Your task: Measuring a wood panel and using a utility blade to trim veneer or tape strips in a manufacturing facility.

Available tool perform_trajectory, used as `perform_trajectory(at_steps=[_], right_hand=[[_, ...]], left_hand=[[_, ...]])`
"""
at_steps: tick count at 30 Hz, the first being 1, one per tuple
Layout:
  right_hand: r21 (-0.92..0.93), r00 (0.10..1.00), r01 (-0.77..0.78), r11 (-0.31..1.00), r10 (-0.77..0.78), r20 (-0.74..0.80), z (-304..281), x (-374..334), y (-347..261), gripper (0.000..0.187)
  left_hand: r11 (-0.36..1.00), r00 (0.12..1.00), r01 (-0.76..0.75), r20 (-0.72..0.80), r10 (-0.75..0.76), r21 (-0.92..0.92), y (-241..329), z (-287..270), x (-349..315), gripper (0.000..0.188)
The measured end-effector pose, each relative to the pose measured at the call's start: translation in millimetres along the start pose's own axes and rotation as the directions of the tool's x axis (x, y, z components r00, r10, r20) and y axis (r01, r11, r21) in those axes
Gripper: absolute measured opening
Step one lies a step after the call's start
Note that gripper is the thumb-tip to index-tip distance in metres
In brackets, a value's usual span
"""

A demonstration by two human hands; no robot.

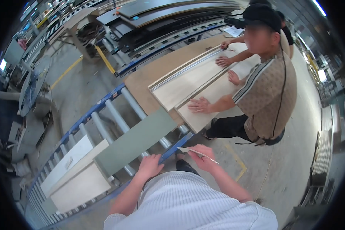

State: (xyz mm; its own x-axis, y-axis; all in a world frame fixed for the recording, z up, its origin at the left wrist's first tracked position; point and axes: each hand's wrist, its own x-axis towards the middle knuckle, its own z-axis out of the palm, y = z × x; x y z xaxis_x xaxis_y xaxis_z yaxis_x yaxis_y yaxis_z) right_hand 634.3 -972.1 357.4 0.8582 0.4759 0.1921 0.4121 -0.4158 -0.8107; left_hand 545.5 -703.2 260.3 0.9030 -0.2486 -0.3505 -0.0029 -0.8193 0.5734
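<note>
My left hand [150, 165] rests at the blue side rail of a roller conveyor [168, 151], fingers and thumb apart, with nothing seen in it. Just beyond it, a grey-green flat board [136, 140] lies slantwise over the rollers. In front of my body, my right hand [203, 158] is closed round a thin pale tool with a flat pointed tip [183, 150]. The tip points left toward the rail, and the tool's thin tail sticks out at the right of my hand. The tool is clear of the board.
Pale panels with raised edges [80, 188] lie on the rollers at left. Right of the green board, a co-worker [270, 76] leans hands on long pale panels [195, 115] over a brown sheet [141, 84]. Another person stands behind. Dark boards [153, 27] are stacked at the back.
</note>
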Motion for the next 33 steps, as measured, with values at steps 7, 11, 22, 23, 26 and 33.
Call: perform_trajectory(at_steps=[7, 11, 22, 23, 26, 33], right_hand=[[0.181, 0.983, -0.135, 0.974, 0.109, 0.149, -41, 56, 76, 0.010], [0.191, 0.973, -0.025, 0.981, -0.020, 0.228, -35, 82, 89, 0.011], [0.151, 0.962, 0.142, 0.978, -0.173, 0.214, -17, 65, 55, 0.014], [0.138, 0.964, 0.155, 0.978, -0.180, 0.194, -16, 59, 52, 0.015], [0.084, 0.975, 0.088, 0.993, -0.103, 0.196, -13, 44, 40, 0.017], [0.181, 0.994, -0.101, 0.978, 0.107, -0.022, 12, 18, 0, 0.019]], left_hand=[[0.972, 0.985, 0.169, 0.054, -0.162, -0.166, 66, 9, 14, 0.059], [0.964, 0.971, 0.188, -0.111, -0.211, -0.187, 59, 29, 4, 0.059], [0.855, 0.890, 0.430, -0.024, -0.456, -0.291, -10, 60, -27, 0.060], [0.868, 0.902, 0.405, -0.027, -0.430, -0.288, -16, 62, -23, 0.060], [0.908, 0.921, 0.380, -0.019, -0.389, -0.176, -20, 45, -14, 0.061], [0.858, 0.955, 0.119, -0.177, -0.236, -0.499, 15, 13, 14, 0.046]])
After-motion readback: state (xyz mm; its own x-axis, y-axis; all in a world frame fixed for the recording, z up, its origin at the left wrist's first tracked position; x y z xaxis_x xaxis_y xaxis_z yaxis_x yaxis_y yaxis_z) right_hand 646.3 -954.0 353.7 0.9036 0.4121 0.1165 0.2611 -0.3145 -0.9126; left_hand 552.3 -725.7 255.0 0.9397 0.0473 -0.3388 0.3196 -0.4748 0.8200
